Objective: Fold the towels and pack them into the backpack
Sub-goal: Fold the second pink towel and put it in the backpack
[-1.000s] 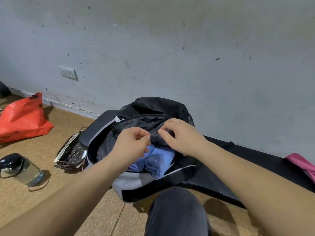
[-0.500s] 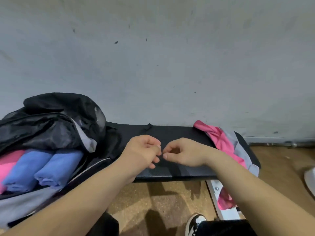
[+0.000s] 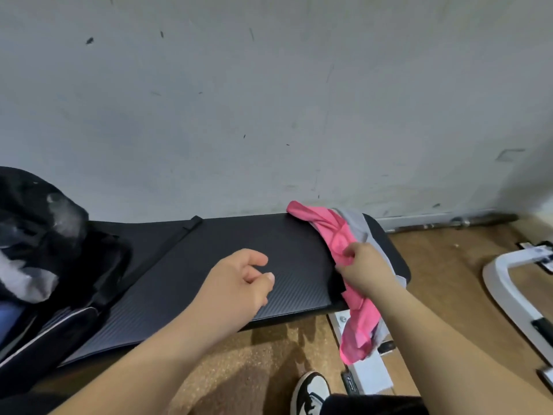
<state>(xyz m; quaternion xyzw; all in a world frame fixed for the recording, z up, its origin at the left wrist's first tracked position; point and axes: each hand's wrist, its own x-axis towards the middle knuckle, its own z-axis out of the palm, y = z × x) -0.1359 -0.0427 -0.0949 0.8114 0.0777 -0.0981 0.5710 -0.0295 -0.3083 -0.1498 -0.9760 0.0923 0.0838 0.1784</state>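
A crumpled pink towel (image 3: pixel 332 232) lies over the right end of a black padded bench (image 3: pixel 239 265) and hangs off its front edge. My right hand (image 3: pixel 363 269) grips the pink towel at its middle. Under it lies a grey towel (image 3: pixel 357 226). My left hand (image 3: pixel 239 283) hovers over the bench middle with fingers loosely curled, holding nothing. The black backpack (image 3: pixel 45 235) stands open at the far left on the bench, with a blue folded towel (image 3: pixel 9 316) just showing inside.
A grey wall runs close behind the bench. The floor is brown cork. A white metal frame (image 3: pixel 508 289) stands on the floor at the right. My black-and-white shoe (image 3: pixel 311 390) is below the bench front.
My view swung right, away from the backpack. Both hands left the backpack opening and moved along the bench. My right hand reached the pink towel and took hold of it.
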